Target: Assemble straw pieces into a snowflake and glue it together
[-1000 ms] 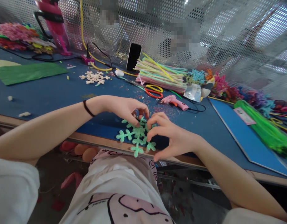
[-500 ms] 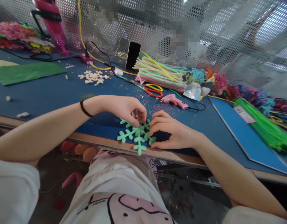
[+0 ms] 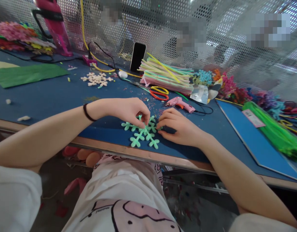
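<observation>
A mint-green snowflake of fuzzy pipe cleaners (image 3: 138,137) lies at the table's front edge, its branches ending in small loops. My left hand (image 3: 132,111) reaches over it from above, thumb and fingers pinched at its middle and covering part of the far branches. At its right side, my right hand (image 3: 176,125) has curled fingers and thumb closed about the tip of one branch. Beyond the hands, a pink glue gun (image 3: 181,103) and scissors with red and yellow handles (image 3: 159,93) lie on the blue tabletop.
A white snowflake (image 3: 97,79) lies farther back, left of a bundle of pale pipe cleaners (image 3: 165,77). A phone (image 3: 138,57) leans against the perforated metal screen. On the right are a blue board (image 3: 247,138) and a bag of green pipe cleaners (image 3: 274,132).
The green snowflake has turned and shifted away from the table's edge, so its nearest branches now lie on the tabletop. My right hand has moved slightly up; my left stays at the middle.
</observation>
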A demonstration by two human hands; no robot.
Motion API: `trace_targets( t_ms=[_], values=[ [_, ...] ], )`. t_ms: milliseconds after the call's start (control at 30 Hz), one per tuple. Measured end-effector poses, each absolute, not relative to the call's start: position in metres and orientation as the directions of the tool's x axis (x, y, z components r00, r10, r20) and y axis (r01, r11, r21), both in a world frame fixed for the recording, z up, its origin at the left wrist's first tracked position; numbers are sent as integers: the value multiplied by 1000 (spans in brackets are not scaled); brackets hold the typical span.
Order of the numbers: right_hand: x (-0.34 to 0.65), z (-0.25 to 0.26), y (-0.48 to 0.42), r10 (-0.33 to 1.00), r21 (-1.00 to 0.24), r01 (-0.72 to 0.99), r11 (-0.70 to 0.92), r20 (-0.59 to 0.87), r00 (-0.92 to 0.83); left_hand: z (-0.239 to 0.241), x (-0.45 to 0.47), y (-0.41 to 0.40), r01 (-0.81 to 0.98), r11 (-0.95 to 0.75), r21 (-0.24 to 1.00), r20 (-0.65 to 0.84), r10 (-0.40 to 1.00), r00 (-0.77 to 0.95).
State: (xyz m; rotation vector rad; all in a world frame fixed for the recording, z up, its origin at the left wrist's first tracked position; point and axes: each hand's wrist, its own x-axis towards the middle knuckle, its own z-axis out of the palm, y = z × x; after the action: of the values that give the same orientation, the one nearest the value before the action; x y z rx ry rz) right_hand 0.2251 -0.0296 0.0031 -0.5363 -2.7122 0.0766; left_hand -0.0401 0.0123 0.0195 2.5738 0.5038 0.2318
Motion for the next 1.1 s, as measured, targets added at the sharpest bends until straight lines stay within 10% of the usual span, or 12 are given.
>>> trace_targets(
  t_ms=[333,1100],
  values=[
    [218,11,-42,291,-323,198,925,270,-918,14,-44,20,143,-877,459,158,239,958],
    [218,7,-41,388,-184,344,921,329,-861,15,-42,13,154,-912,380,159,229,960]
  ],
)
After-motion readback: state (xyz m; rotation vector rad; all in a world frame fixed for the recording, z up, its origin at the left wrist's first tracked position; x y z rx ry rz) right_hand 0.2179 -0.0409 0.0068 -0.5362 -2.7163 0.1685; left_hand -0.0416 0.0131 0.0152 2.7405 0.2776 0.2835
